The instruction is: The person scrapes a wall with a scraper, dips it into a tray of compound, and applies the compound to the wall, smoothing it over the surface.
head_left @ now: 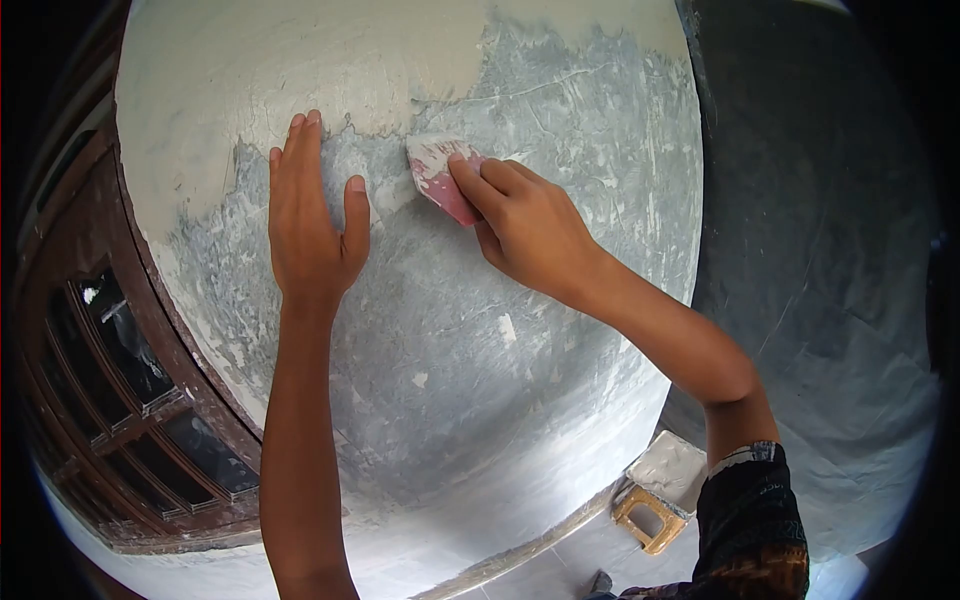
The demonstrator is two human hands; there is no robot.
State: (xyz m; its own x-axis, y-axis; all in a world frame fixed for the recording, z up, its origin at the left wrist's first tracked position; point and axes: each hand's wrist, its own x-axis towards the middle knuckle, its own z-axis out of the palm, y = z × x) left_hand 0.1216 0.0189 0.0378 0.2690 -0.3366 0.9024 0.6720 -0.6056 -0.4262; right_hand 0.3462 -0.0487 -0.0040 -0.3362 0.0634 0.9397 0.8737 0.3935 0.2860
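My right hand (525, 225) is closed around a pink putty scraper (440, 170), its blade smeared with pale filler and pressed near the wall. The fingers of my left hand (308, 225) are stretched out and lie flat against the wall, just left of the scraper. Beneath both hands the wall (450, 330) is grey and patchy with whitish streaks. A smooth beige coat of putty (300, 60) covers its upper part, ending in a ragged edge close to my left fingertips and the scraper.
At the left is a brown wooden frame (130, 240) with glass panes. A dark sheet (810, 250) hangs along the right. Low at the right, a container of pale putty (668, 470) sits by a yellow stool (650, 520) above the tiled floor (560, 570).
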